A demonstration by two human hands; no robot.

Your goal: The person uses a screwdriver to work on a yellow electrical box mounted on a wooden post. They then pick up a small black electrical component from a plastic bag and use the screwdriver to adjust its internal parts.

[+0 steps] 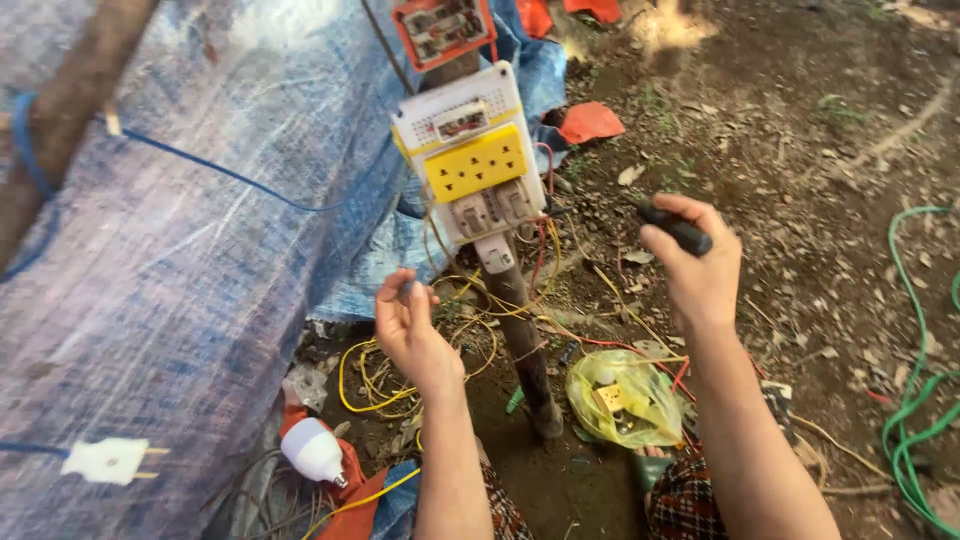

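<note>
Daylight is soft and mostly shaded, with a blown-out sun patch on the dirt ground [660, 25] at the top edge, so light seems to come from above and behind the pole. The blue tarp [180, 300] on the left shows pale glare and smears with motion blur. The yellow socket panel [475, 162] is bright and fairly sharp. The left hand [408, 322] looks slightly soft; the right hand [695, 265] is clearer. Straight lines bow near the edges.

White bulb [312, 450], green hose [915, 400], white plug [105, 460].
</note>
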